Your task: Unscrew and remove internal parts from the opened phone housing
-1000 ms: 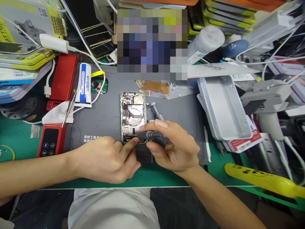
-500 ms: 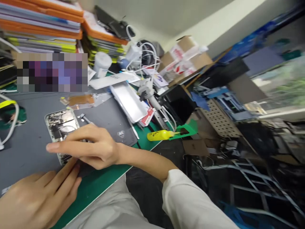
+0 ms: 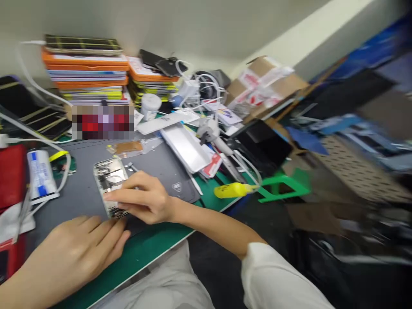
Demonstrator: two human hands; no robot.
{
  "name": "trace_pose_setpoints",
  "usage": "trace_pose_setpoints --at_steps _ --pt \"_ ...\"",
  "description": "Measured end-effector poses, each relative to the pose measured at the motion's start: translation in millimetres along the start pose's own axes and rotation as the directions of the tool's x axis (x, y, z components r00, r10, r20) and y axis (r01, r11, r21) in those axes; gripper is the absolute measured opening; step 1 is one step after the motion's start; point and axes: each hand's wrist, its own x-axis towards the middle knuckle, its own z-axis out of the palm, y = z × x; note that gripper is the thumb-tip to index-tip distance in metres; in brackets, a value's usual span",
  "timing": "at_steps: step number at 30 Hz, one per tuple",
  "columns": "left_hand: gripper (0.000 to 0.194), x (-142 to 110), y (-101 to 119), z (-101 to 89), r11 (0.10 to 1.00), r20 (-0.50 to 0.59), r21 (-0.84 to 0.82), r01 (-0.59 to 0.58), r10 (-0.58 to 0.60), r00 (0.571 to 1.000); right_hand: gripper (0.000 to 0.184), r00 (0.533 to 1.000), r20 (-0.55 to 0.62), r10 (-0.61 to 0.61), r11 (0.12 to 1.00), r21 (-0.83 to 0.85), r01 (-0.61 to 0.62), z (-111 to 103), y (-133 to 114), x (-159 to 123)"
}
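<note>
An opened smartphone (image 3: 112,177) with its inner parts exposed lies on a dark grey work mat (image 3: 75,184). My right hand (image 3: 148,198) reaches over its right side. The index finger is stretched across the lower half, its tip on or just above the parts; the other fingers are partly hidden. My left hand (image 3: 85,246) lies palm down at the near end of the phone, fingers extended close together, their tips by the bottom edge. Just behind my right hand is a small metallic part (image 3: 130,166). Contact between fingers and phone is blurred.
A white tray (image 3: 186,146), a yellow bottle (image 3: 231,189) and a green plastic frame (image 3: 286,185) are to the right. On the left are a white-and-blue tube (image 3: 41,174) and cables. Behind stand stacked boxes (image 3: 86,71) and a cardboard box (image 3: 264,81).
The view has swung left, bringing the tube and red items into sight. My right index finger has drawn back from beyond the phone's left edge to over its parts.
</note>
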Motion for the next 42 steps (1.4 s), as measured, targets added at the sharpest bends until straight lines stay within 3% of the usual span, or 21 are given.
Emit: trace_pose_setpoints --at_steps 2,5,8,11,15,17,21,25,28,30,32,36,37,40,42 --pt "0.037 6.0 -2.3 -9.7 0.991 0.084 0.134 -0.010 -0.002 0.996 0.032 0.976 -0.217 -0.023 0.996 0.082 0.041 3.2 -2.6 -0.9" --pt "0.042 7.3 -14.0 -21.5 0.909 0.126 0.376 0.179 -0.242 0.962 0.045 0.943 -0.328 -0.048 0.974 0.193 0.117 2.2 -6.6 1.7" --pt "0.028 0.3 -28.7 -32.4 0.864 0.286 0.445 0.233 -0.384 0.878 0.053 0.939 -0.336 -0.073 0.971 0.189 0.143 -0.7 -9.3 4.8" --pt "0.012 -7.9 -40.7 -43.0 0.878 0.405 0.384 0.284 -0.437 0.803 0.062 0.939 -0.335 -0.074 0.971 0.192 0.145 -1.7 -10.3 5.0" --pt "0.015 -12.9 -47.8 -52.9 0.868 0.461 0.350 0.353 -0.488 0.742 0.065 0.935 -0.347 -0.080 0.973 0.178 0.149 -1.1 -10.0 2.1" --pt "0.015 -11.4 -47.5 -54.8 0.844 0.512 0.344 0.411 -0.536 0.671 0.065 0.934 -0.346 -0.086 0.970 0.184 0.157 -0.7 -9.9 0.6" --pt "0.012 -2.6 -44.2 -53.6 0.762 0.591 0.397 0.512 -0.639 0.492 0.063 0.931 -0.357 -0.080 0.973 0.174 0.150 0.1 -10.8 -1.0" --pt "0.012 4.3 -43.2 -51.2 0.730 0.619 0.396 0.557 -0.660 0.426 0.069 0.935 -0.348 -0.069 0.978 0.161 0.132 0.2 -11.8 -0.8" --pt "0.010 4.3 -45.5 -49.5 0.740 0.643 0.376 0.557 -0.642 0.418 0.069 0.935 -0.348 -0.066 0.978 0.161 0.129 -0.3 -11.9 1.0" --pt "0.011 1.3 -48.4 -47.2 0.755 0.640 0.366 0.544 -0.628 0.442 0.064 0.934 -0.351 -0.062 0.973 0.189 0.135 -0.5 -11.4 2.8" --pt "0.014 -3.7 -51.4 -43.2 0.788 0.615 0.368 0.494 -0.605 0.506 0.057 0.935 -0.350 -0.048 0.973 0.197 0.124 -0.2 -10.4 4.5" --pt "0.021 -15.4 -52.1 -32.2 0.879 0.569 0.395 0.268 -0.463 0.680 0.044 0.931 -0.362 -0.047 0.977 0.179 0.119 1.7 -8.2 5.7" --pt "0.023 -17.6 -50.7 -29.8 0.892 0.566 0.396 0.218 -0.424 0.707 0.043 0.933 -0.358 -0.047 0.976 0.183 0.120 2.2 -8.1 5.7" --pt "0.025 -20.7 -45.9 -24.7 0.887 0.550 0.434 0.155 -0.398 0.735 0.038 0.937 -0.346 -0.043 0.976 0.186 0.114 3.1 -8.4 4.8" --pt "0.024 -20.2 -44.5 -23.3 0.876 0.533 0.447 0.181 -0.423 0.733 0.035 0.937 -0.346 -0.043 0.977 0.183 0.112 3.4 -8.4 3.8"
